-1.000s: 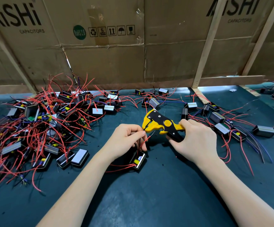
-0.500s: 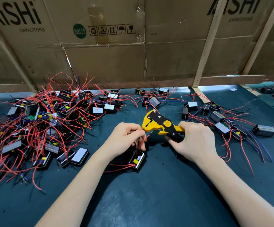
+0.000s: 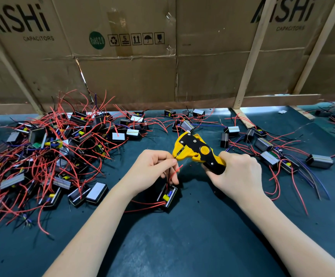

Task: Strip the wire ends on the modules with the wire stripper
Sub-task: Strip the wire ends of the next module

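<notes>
The right hand (image 3: 236, 176) grips the stripper (image 3: 194, 150) by its handles. The left hand (image 3: 152, 170) pinches a wire (image 3: 172, 159) of the module (image 3: 167, 194) lying on the mat (image 3: 182, 236) below it. Since a second ago the wire end has come up to the stripper's mouth. Judgement: a strip is imminent. A second red wire (image 3: 175, 171) hangs free beneath.
</notes>
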Tool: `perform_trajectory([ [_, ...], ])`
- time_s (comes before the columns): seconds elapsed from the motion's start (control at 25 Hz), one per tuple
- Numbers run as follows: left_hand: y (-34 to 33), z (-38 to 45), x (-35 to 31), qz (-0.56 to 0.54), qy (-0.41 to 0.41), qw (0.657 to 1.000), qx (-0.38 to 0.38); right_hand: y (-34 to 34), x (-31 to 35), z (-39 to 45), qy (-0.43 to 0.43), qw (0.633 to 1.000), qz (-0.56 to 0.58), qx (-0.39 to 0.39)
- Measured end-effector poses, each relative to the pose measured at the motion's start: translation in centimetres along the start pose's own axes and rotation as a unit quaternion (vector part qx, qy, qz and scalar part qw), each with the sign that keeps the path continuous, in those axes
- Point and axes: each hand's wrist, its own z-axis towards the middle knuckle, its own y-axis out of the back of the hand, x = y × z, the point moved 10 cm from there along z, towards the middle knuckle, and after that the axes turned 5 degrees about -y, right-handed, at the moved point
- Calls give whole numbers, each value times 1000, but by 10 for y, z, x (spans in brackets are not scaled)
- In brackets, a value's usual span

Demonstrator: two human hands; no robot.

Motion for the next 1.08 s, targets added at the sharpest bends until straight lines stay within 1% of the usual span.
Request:
perform_trajectory([
  [0.2, 0, -1, 0, 3, 17, 1000, -1, -9, -6, 3, -28, 999, -5, 22],
  [0.36, 3, -1, 2, -7, 34, 999, -12, -1, -28, 11, -73, 997, -3, -6],
  [0.48, 6, -2, 7, -5, 54, 998, -32, 5, -35, 12, -71, 997, 2, -41],
  [0.6, 13, -2, 10, -41, 68, 993, -82, 5, -36, 12, -64, 997, 7, -44],
  [0.68, 22, -2, 19, -76, 97, 985, -120, 5, -35, 12, -55, 997, 10, -48],
  [0.76, 27, -4, 28, -95, 131, 977, -137, 5, -36, 13, -58, 997, 18, -47],
  [0.92, 30, -6, 32, -75, 142, 978, -135, 8, -42, 14, -78, 995, 31, -47],
  [1.08, 26, -6, 32, -59, 142, 982, -106, 12, -45, 14, -94, 994, 34, -50],
])
